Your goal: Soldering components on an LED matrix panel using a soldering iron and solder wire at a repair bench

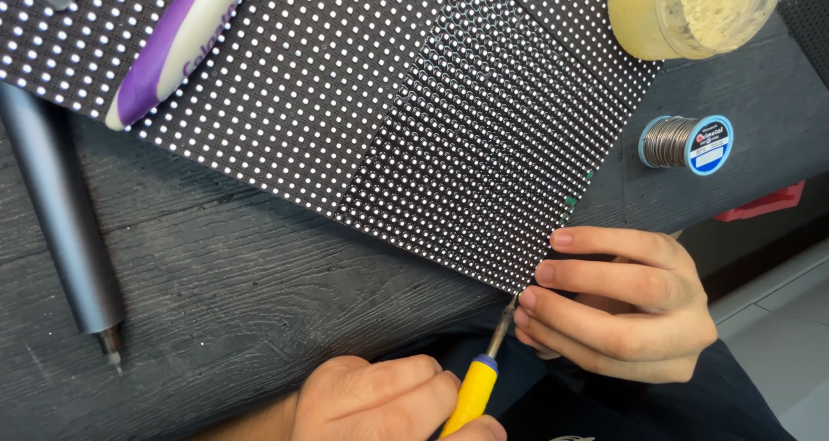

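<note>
A black LED matrix panel [414,130] dotted with white points lies on a dark wood table [216,294]. Its near corner hangs over the table edge. My right hand [622,307] grips that corner, fingers on top and curled over the edge. My left hand [380,402] holds a soldering iron [473,393] with a yellow handle. The iron's metal tip touches the panel's corner edge, right beside my right fingertips.
A spool of solder wire [686,143] lies right of the panel. A yellowish jar [691,9] stands at the top right. A purple and white tube [177,44] rests on the panel. A grey pen-shaped tool [60,225] lies at the left. A red object [760,203] sits at the right edge.
</note>
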